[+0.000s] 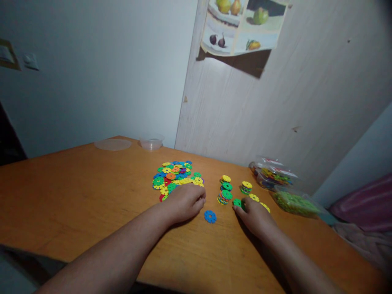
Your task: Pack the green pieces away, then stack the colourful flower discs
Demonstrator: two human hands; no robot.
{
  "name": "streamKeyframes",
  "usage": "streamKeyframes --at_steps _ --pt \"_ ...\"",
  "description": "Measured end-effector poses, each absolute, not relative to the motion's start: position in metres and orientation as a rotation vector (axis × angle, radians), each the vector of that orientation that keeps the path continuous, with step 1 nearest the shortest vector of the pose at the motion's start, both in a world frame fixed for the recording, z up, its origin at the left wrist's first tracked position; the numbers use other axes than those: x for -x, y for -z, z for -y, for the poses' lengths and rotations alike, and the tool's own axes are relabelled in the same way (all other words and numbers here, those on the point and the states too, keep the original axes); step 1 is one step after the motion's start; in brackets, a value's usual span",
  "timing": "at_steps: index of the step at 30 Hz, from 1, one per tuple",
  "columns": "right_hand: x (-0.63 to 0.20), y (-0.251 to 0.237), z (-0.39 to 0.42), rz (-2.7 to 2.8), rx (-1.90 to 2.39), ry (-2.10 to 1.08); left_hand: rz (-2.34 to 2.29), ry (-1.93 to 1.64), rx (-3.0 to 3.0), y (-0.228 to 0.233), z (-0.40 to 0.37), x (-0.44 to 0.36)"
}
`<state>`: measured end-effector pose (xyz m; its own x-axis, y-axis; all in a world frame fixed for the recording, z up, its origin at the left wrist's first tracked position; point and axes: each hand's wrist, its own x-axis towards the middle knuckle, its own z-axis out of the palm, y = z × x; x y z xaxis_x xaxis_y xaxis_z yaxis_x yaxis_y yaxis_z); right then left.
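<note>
My left hand [187, 201] rests at the near right side of a loose pile of coloured notched plastic discs [167, 170]. Its fingers are curled closed, and what they hold, if anything, is hidden. Just right of it a single blue disc [210, 217] lies flat on the table. My right hand [256, 216] is closed, thumb and fingers at a green disc [237, 202]. Beyond that hand stand short stacks of discs, one topped with green [226, 194] and another topped with yellow [246, 185]. A yellow disc [254, 197] shows behind its knuckles.
Clear plastic boxes of small coloured pieces [274, 176] and a box of green pieces [296, 203] stand at the table's right edge. A clear bowl [151, 143] and a round translucent lid [112, 144] are at the back of the wooden table [76, 200], against the wall.
</note>
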<state>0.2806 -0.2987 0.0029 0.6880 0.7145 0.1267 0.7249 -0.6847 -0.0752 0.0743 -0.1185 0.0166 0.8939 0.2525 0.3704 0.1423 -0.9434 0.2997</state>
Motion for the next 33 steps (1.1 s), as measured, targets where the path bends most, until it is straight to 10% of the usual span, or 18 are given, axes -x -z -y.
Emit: streamKeyframes --at_steps 33 --pt "-0.282 0.019 0.307 0.544 1.674 -0.376 -0.427 -0.716 -2.728 -0.026 0.105 -0.071"
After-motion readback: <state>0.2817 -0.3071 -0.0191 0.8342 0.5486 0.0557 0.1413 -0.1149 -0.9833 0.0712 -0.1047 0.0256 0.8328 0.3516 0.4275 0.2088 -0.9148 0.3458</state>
